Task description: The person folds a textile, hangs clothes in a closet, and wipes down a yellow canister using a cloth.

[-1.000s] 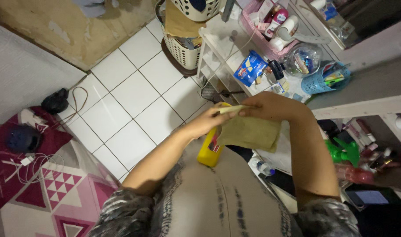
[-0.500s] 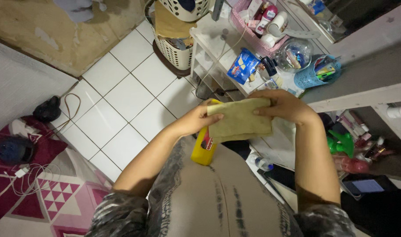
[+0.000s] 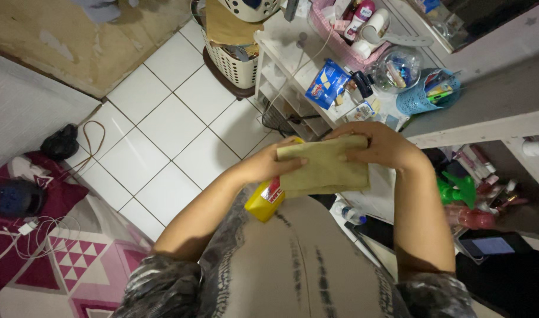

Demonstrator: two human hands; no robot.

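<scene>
Seen from above, a person stands over a white tiled floor (image 3: 163, 126), holding a folded tan cloth (image 3: 325, 168) with both hands just in front of the torso. The cloth's long axis runs left to right, stretched flat between the hands. The left hand (image 3: 275, 162) pinches the cloth's left edge, thumb on top and fingers curled beneath; the same hand appears also to clasp a yellow bottle (image 3: 264, 199) with a red label, which slants down and away below the cloth. The right hand (image 3: 381, 144) is closed over the cloth's upper right corner, fingers folded on its top edge. Both hands are equally close to the cloth, one at each end. Beyond the hands stands a white shelf unit (image 3: 287, 56) crowded with toiletries, a blue packet (image 3: 325, 83), a clear round jar (image 3: 399, 68) and a small turquoise basket (image 3: 425, 97). A cream laundry basket (image 3: 234, 62) sits on the floor beside it, and a patterned pink rug (image 3: 57, 259) lies at lower left
</scene>
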